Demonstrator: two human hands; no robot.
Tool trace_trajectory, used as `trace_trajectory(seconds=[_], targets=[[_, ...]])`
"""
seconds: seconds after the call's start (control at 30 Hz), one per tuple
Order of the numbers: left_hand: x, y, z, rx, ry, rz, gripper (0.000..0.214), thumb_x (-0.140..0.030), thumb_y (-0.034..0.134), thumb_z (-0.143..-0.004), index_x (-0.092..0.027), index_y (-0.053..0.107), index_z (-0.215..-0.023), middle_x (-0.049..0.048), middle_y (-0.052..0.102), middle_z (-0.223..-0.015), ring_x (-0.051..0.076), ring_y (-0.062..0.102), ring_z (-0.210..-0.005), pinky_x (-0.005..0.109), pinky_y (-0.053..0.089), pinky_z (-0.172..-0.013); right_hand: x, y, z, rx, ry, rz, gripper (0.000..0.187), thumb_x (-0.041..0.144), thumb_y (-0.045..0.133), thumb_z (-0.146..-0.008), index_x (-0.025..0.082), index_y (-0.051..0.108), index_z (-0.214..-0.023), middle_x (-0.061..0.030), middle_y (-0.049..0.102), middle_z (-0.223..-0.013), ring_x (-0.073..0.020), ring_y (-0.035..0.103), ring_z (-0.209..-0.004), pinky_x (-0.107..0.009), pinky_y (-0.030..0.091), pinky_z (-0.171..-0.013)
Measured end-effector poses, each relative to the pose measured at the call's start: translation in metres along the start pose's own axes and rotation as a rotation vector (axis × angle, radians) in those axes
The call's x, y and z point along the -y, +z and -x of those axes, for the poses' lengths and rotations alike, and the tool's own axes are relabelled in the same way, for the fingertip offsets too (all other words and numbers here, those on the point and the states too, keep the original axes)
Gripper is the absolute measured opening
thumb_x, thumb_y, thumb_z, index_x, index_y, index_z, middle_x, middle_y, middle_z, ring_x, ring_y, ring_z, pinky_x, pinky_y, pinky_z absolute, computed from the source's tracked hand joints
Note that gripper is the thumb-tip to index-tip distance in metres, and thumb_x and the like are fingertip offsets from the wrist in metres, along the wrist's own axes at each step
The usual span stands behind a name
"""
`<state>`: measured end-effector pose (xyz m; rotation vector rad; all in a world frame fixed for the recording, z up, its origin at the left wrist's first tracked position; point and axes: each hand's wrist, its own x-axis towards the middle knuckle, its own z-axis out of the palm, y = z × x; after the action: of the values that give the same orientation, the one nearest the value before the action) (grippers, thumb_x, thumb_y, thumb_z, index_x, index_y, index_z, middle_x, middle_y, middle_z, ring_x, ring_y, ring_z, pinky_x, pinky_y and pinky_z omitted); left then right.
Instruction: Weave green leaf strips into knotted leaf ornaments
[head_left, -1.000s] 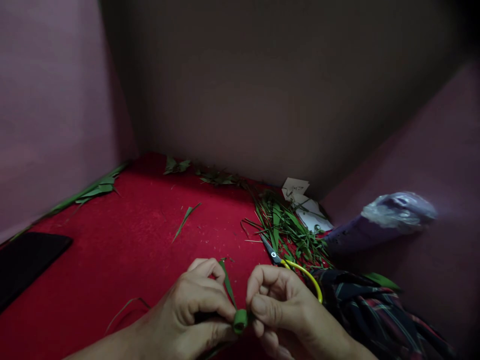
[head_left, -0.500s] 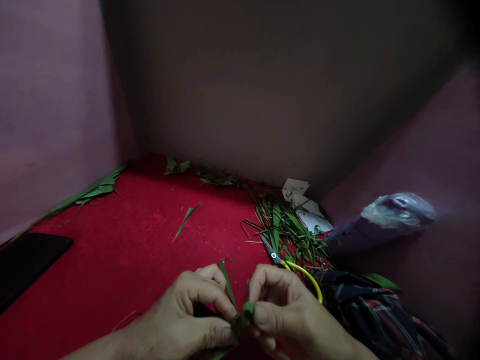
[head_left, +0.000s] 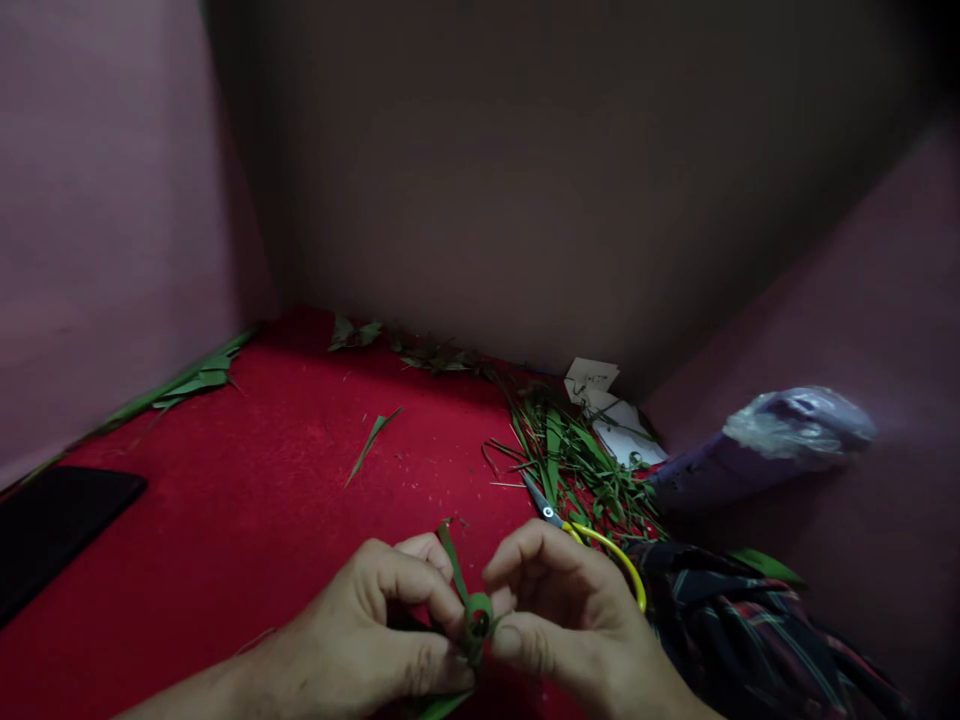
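My left hand pinches a narrow green leaf strip between thumb and forefinger at the bottom middle. Part of the strip is curled into a small loop just past those fingertips. One end of it sticks up behind the fingers, and more green shows below the hand. My right hand is beside the loop on the right, its thumb and forefinger apart. A thin leaf tip reaches towards the right thumb; whether they touch is unclear. Scissors with yellow handles lie just beyond the right hand, partly hidden by it.
A pile of cut leaves lies on the red floor covering, near white papers. Dark plaid cloth and a purple plastic-wrapped object are at right. A black flat object lies left. Walls close in three sides.
My right hand has loosened its pinch on the curled leaf, its thumb and forefinger spreading apart. The loop now shows more openly beside my left fingertips. My left hand keeps its hold.
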<state>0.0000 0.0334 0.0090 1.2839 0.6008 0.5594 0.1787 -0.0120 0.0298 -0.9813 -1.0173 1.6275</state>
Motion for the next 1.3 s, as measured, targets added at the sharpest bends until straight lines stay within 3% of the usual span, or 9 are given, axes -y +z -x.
trace_trajectory(seconds=[0.13,0.2,0.37,0.53,0.77,0.87,1.03,1.3], targets=[[-0.002,0.001,0.0,0.008,-0.006,0.005,0.006,-0.028,0.075,-0.068,-0.022,0.072,-0.067,-0.0023,0.05,-0.073,0.012,0.047,-0.072,0.026,0.037,-0.065,0.002,-0.004,0.003,0.017,-0.185,0.384,0.01,0.024,0.069,-0.074,0.016,0.066,-0.08,-0.0019,0.061,-0.072,-0.0112,0.053,-0.065,-0.024,0.041,-0.06],[-0.004,0.002,0.0,0.007,-0.02,-0.035,0.005,-0.025,0.073,-0.069,-0.021,0.072,-0.067,-0.0026,0.049,-0.072,0.011,0.046,-0.07,0.024,0.036,-0.063,0.002,-0.005,0.003,0.027,-0.2,0.463,0.012,0.027,0.065,-0.077,0.015,0.066,-0.078,-0.003,0.06,-0.072,-0.0121,0.052,-0.065,-0.025,0.041,-0.061],[-0.002,0.0,0.0,-0.029,0.014,-0.167,0.007,-0.026,0.072,-0.07,-0.021,0.072,-0.065,-0.0024,0.05,-0.072,0.013,0.046,-0.076,0.026,0.037,-0.07,0.001,-0.002,0.002,0.002,-0.035,0.185,0.02,0.031,0.071,-0.073,0.014,0.06,-0.072,-0.0002,0.057,-0.067,-0.0089,0.049,-0.061,-0.021,0.039,-0.057],[-0.001,-0.002,0.0,-0.022,0.046,-0.285,0.009,-0.025,0.071,-0.071,-0.02,0.07,-0.064,-0.0028,0.05,-0.072,0.013,0.046,-0.077,0.027,0.037,-0.072,-0.009,-0.003,-0.002,-0.015,0.059,0.002,0.031,0.034,0.079,-0.063,0.013,0.057,-0.067,0.0043,0.051,-0.053,-0.0026,0.039,-0.041,-0.014,0.03,-0.039],[-0.004,-0.001,0.0,-0.013,0.069,-0.363,0.005,-0.021,0.071,-0.072,-0.023,0.072,-0.067,-0.0026,0.053,-0.071,0.015,0.049,-0.08,0.028,0.036,-0.076,-0.02,-0.009,-0.01,0.113,0.207,-0.244,0.028,0.034,0.074,-0.069,0.015,0.053,-0.069,0.0068,0.05,-0.046,-0.0017,0.036,-0.03,-0.013,0.031,-0.03],[-0.003,-0.001,-0.001,-0.007,0.09,-0.353,0.004,-0.022,0.071,-0.072,-0.024,0.073,-0.068,-0.002,0.054,-0.071,0.015,0.05,-0.081,0.028,0.037,-0.075,-0.019,-0.007,-0.01,0.077,0.202,-0.22,0.029,0.035,0.073,-0.07,0.015,0.053,-0.069,0.0075,0.048,-0.044,-0.0019,0.034,-0.031,-0.013,0.029,-0.031],[-0.002,0.0,0.001,-0.037,0.02,-0.22,0.003,-0.023,0.071,-0.069,-0.022,0.071,-0.066,-0.0016,0.054,-0.076,0.015,0.05,-0.079,0.028,0.039,-0.073,-0.01,-0.002,-0.004,-0.031,0.074,0.023,0.032,0.039,0.073,-0.07,0.014,0.053,-0.07,0.005,0.049,-0.055,-0.0029,0.038,-0.045,-0.015,0.03,-0.043],[-0.006,0.0,-0.001,-0.053,-0.013,-0.168,0.005,-0.022,0.07,-0.067,-0.019,0.069,-0.063,-0.0024,0.049,-0.071,0.013,0.047,-0.071,0.026,0.038,-0.066,-0.004,-0.002,-0.001,-0.024,-0.018,0.105,0.025,0.035,0.07,-0.074,0.015,0.056,-0.075,0.003,0.051,-0.064,-0.0063,0.04,-0.056,-0.019,0.032,-0.052]])
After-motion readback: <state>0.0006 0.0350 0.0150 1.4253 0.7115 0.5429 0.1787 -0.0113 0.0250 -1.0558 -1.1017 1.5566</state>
